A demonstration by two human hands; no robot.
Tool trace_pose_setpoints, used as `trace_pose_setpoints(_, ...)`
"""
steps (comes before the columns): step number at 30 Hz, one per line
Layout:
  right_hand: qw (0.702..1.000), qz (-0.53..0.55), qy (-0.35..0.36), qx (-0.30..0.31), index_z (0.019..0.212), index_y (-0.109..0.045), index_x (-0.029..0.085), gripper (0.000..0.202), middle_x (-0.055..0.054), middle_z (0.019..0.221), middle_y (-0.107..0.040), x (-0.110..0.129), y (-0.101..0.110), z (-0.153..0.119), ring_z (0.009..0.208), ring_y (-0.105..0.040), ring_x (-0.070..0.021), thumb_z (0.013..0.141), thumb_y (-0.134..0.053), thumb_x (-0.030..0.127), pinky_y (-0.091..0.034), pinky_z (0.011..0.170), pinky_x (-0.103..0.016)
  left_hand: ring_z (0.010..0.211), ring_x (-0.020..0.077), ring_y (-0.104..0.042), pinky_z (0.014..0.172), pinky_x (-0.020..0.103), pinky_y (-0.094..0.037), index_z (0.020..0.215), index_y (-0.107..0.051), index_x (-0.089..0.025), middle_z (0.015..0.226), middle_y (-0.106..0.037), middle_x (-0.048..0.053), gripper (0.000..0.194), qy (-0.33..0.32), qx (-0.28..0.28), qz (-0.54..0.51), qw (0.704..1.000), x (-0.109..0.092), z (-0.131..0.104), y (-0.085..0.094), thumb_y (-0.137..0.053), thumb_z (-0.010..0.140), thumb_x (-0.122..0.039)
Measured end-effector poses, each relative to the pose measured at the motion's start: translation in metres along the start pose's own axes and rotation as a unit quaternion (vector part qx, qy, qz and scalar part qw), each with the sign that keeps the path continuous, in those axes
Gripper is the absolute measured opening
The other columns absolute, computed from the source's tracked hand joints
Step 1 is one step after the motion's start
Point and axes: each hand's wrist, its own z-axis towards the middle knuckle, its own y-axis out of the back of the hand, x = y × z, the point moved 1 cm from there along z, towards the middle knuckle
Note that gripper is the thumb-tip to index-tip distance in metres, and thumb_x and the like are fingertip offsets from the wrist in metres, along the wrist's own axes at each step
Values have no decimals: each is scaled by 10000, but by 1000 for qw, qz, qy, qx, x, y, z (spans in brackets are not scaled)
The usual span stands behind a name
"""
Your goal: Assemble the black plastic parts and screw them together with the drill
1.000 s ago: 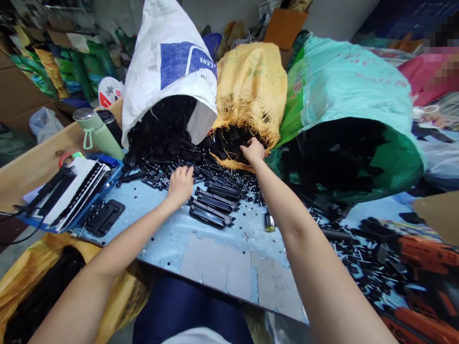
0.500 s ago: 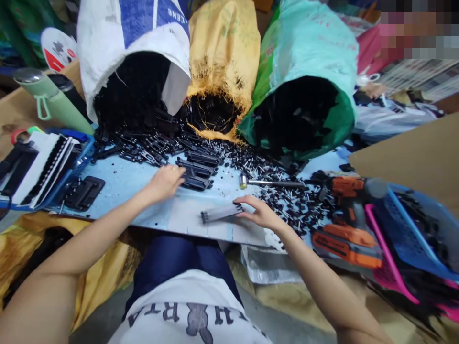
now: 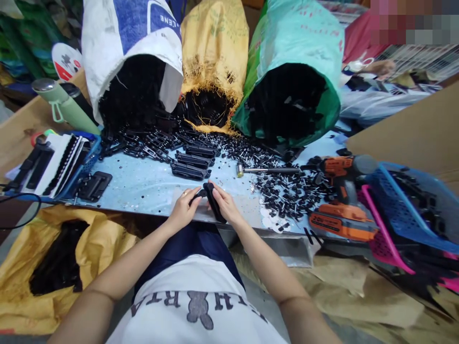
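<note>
At the front edge of the blue work surface, my right hand [image 3: 225, 204] grips a long black plastic part [image 3: 215, 206], tilted, its upper end away from me. Beside it, my left hand [image 3: 184, 208] pinches a smaller black piece [image 3: 198, 194] and brings it against the upper end of the long part. Whether the two are joined I cannot tell. Just beyond my hands, several similar long black parts [image 3: 191, 171] lie in a stack of rows. A small hammer [image 3: 265, 170] with a dark handle lies to their right.
Three sacks, white [image 3: 107, 62], yellow [image 3: 215, 52] and green [image 3: 297, 43], open toward me, spilling black parts. Loose pins [image 3: 287, 196] cover the right side beside an orange cordless drill [image 3: 342, 222]. Blue baskets [image 3: 405, 205] flank the table. A co-worker's hand [image 3: 383, 68] shows far right.
My left hand has come back from the stacked parts with a small black piece. My right hand has moved left and turned the long part more upright, bringing both hands together.
</note>
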Motion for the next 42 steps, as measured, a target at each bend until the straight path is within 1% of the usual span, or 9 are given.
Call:
trace_pose_setpoints(8, 992, -48, 106, 45, 1316, -484, 295, 449, -21, 901, -545, 18, 16, -9, 602, -533, -85, 884, -483, 415, -536, 592, -262, 840, 153, -568, 803, 310, -485, 1198, -577, -166, 901, -582, 71, 345, 17, -42, -31, 998, -30, -2, -1, -431, 914, -298)
trace_pose_setpoints(14, 988, -12, 128, -87, 1369, -403, 345, 483, -62, 1013, -541, 24, -10, -19, 630, -544, -126, 894, -441, 427, -546, 536, -293, 885, 162, -570, 802, 323, -494, 1200, -567, -180, 962, -605, 92, 346, -2, -198, -25, 980, -48, 6, -12, -373, 939, -296)
trace_pose_setpoints(20, 982, -132, 124, -45, 1408, -340, 313, 502, -80, 1166, -563, 14, -9, -8, 868, -594, -189, 920, -371, 427, -535, 764, -361, 963, 182, -585, 804, 337, -513, 1274, -477, -184, 1097, -592, 117, 385, 70, -179, -27, 981, -34, 1, -28, -299, 950, -291)
trace_pose_setpoints(24, 927, -356, 91, -77, 1353, -434, 252, 479, -92, 1232, -544, 7, 74, 40, 1129, -498, -225, 905, -420, 422, -435, 936, -394, 1110, 239, -531, 894, 420, -480, 1375, -331, -178, 1216, -519, 158, 501, 86, -103, 80, 988, -16, -8, -28, -410, 882, -204)
trace_pose_setpoints(28, 803, -527, -53, -273, 1283, -492, 127, 415, -173, 1252, -503, 2, 198, 94, 1154, -435, -272, 919, -362, 279, -397, 904, -395, 1317, 279, -325, 1065, 588, -236, 1300, -458, -233, 1342, -469, 106, 593, -97, 137, 205, 964, -12, 8, -16, -446, 741, -34)
trace_pose_setpoints(31, 738, -618, -187, -196, 1187, -549, 90, 370, -204, 1182, -539, -10, 255, 118, 1091, -470, -290, 839, -451, 168, -386, 822, -379, 1311, 264, -344, 1072, 629, -155, 1288, -475, -264, 1330, -502, 76, 635, -161, 263, 231, 923, -19, 27, -11, -461, 702, -21)
trace_pose_setpoints(34, 733, -632, -221, -121, 1057, -609, 82, 324, -180, 1001, -630, -22, 270, 126, 955, -540, -259, 741, -537, 103, -355, 813, -375, 1314, 284, -337, 1079, 618, -141, 1301, -465, -268, 1350, -483, 79, 607, -167, 300, 227, 911, -28, 41, -15, -529, 714, -126)
trace_pose_setpoints(38, 728, -643, -193, -136, 1036, -606, 80, 292, -181, 996, -639, -19, 262, 115, 999, -516, -268, 767, -494, 96, -291, 876, -409, 1227, 263, -445, 1068, 567, -205, 1233, -521, -275, 1245, -567, 73, 429, -182, 309, 228, 905, -32, 49, -32, -552, 806, -249)
trace_pose_setpoints(42, 768, -625, 16, -138, 1149, -566, 138, 323, -153, 1166, -593, -6, 224, 78, 1079, -476, -259, 867, -413, 169, -318, 886, -410, 901, 192, -604, 924, 409, -394, 1145, -576, -217, 914, -665, 64, 344, -180, 299, 283, 893, -26, 46, -39, -483, 836, -97)
